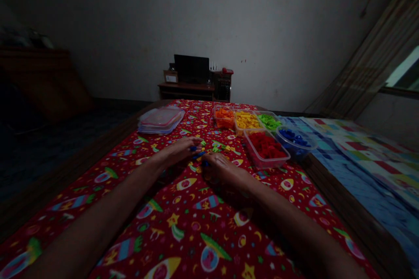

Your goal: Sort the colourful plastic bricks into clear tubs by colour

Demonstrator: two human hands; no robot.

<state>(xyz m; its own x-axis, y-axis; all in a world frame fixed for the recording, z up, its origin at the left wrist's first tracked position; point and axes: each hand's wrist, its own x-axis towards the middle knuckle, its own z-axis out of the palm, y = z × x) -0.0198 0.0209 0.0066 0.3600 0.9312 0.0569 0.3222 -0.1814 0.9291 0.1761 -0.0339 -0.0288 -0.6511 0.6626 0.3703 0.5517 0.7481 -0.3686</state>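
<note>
Small plastic building blocks, blue, green and yellow, lie mid-table between my two hands. My left hand [183, 147] comes in from the left, its fingers bent round a blue block [194, 148]. My right hand [220, 164] is closed, knuckles up, with a bit of blue showing at its fingertips. A further blue block [198, 155] sits between the hands; whether the blue pieces are joined cannot be made out in the dim light. Just beyond the right hand are loose green blocks [216, 146] and a yellow block [228, 148].
Clear tubs of sorted pieces stand at right: orange [224, 124], yellow [240, 131], green [277, 127], red [271, 163], and a round blue one [310, 144]. Stacked lids [160, 117] lie at left. A patterned red cloth [183, 235] covers the table; a bed [347, 170] adjoins it.
</note>
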